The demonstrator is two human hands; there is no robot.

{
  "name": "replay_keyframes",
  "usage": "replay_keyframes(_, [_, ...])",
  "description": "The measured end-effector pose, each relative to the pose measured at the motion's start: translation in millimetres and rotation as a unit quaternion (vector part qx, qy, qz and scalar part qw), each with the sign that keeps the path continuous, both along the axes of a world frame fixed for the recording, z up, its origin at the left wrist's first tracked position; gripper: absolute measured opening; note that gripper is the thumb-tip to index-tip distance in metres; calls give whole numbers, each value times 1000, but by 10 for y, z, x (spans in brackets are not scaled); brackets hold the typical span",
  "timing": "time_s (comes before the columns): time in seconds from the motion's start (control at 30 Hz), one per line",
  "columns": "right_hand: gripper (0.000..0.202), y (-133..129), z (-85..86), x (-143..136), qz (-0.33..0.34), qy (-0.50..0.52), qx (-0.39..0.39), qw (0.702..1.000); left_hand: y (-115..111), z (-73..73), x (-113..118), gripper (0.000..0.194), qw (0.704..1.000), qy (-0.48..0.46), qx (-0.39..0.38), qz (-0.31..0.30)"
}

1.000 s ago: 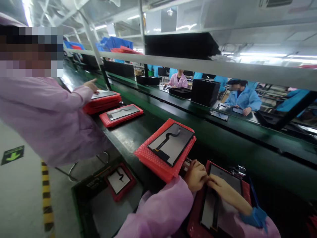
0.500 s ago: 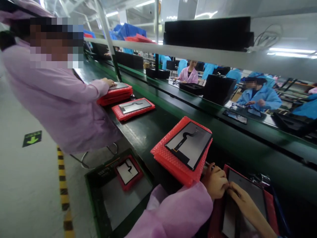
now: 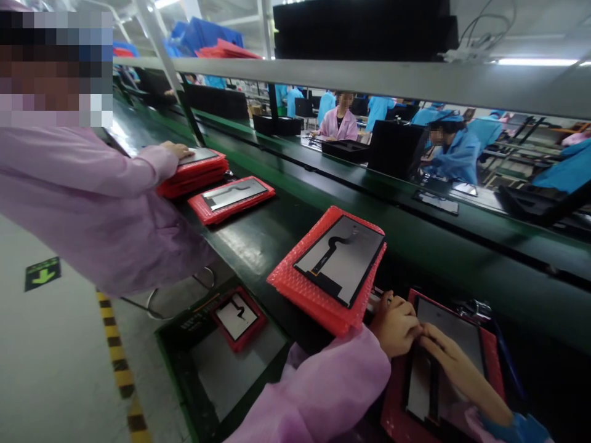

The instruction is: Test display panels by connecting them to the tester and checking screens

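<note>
My left hand [image 3: 396, 325] is closed above the left edge of a display panel [image 3: 450, 326], its fingertips meeting those of my right hand [image 3: 441, 347]. What the pinched fingers hold is too small to make out. Under the panel lies a red bubble-wrap sleeve [image 3: 495, 363]. To the left, beside my left wrist, a second panel [image 3: 346, 255] with a curved black flex cable rests on a stack of red bubble-wrap sleeves [image 3: 295, 292]. My left sleeve touches or nearly touches that stack.
A green crate [image 3: 184, 369] with another panel [image 3: 236, 315] stands low at left. Further along the dark bench [image 3: 258, 246] are more red sleeves [image 3: 207, 212] and a person in pink [image 3: 92, 184]. A metal object [image 3: 475, 309] lies beyond the right panel.
The view has shifted, so the bench and stacks appear further left and slightly higher. My hands keep their place over the panel, fingertips still together. Across the bench, a person in blue leans differently.
</note>
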State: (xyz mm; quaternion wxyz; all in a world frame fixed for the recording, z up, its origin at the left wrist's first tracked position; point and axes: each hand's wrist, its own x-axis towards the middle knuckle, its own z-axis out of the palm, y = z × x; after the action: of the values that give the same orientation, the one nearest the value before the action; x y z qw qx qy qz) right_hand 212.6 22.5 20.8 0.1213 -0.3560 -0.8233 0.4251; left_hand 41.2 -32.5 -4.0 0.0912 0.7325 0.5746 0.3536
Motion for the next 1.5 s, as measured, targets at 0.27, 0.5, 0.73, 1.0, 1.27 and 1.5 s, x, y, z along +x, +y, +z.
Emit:
replay_keyframes(0.27, [29, -59, -8, -56, -38, 6, 51, 998, 0, -20, -4, 15, 1000, 21, 14, -15])
replay_keyframes(0.5, [31, -126, -40, -77, -69, 21, 53, 996, -18, -6, -25, 18, 999, 27, 27, -12])
replay_keyframes(0.73, [36, -158, -85, -97, -73, 34, 67, 995, -14, -28, -44, 17, 997, 55, 45, -15])
replay_keyframes(1.0, [37, -159, -85, -102, -58, 39, 60, 996, -33, -35, -65, 15, 997, 57, 55, -12])
replay_keyframes(1.27, [34, -130, -53, -26, -63, 35, 31, 997, -51, -22, -80, 20, 999, -29, 37, 3])
replay_keyframes(1.5, [53, -65, -49, 164, -204, 98, 84, 970, -38, -31, -29, 37, 974, -198, 104, 36])
